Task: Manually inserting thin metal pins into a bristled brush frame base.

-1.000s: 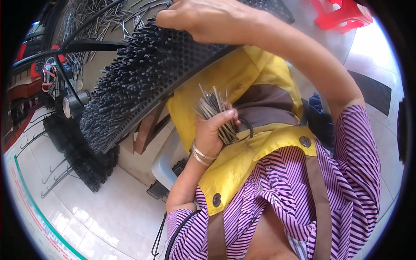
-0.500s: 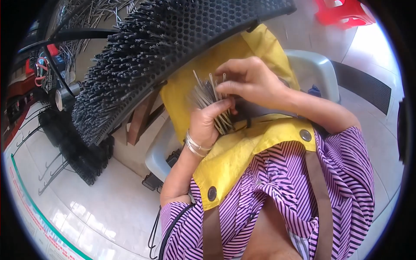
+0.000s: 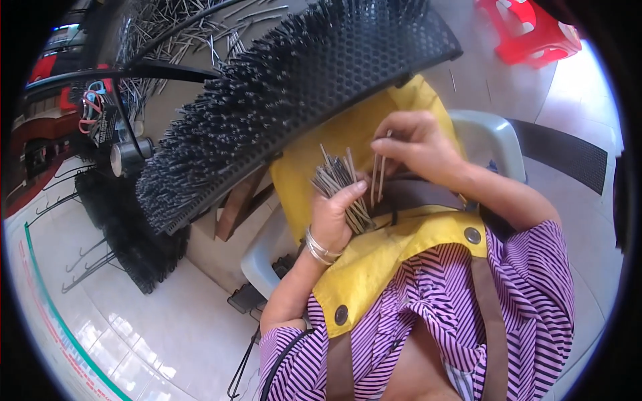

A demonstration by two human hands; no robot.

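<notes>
My left hand (image 3: 332,220), with bangles at the wrist, is wrapped round a bundle of thin grey rods (image 3: 332,175) that fan out above the thumb. Just to its right, my right hand (image 3: 418,148) pinches a few more thin rods (image 3: 378,175), which hang down from its fingertips. Both hands are over the yellow apron (image 3: 301,174) on my lap. Beyond them slants a black panel (image 3: 384,63) with rows of round holes. Dense dark rods (image 3: 227,120) stand upright across its left and far parts, while the holes nearer the right are bare.
Loose metal rods (image 3: 175,30) lie heaped at the far left. A metal cup (image 3: 127,158) and scissors (image 3: 92,110) are near the black frame. Black hooked racks (image 3: 130,227) lie on the left floor. At the back right stands a red stool (image 3: 528,37); a grey chair (image 3: 491,137) is beneath me.
My right hand has drawn away from the bundle to the right, with a few rods now hanging from its fingers. The left hand keeps its hold. The whole view has shifted slightly.
</notes>
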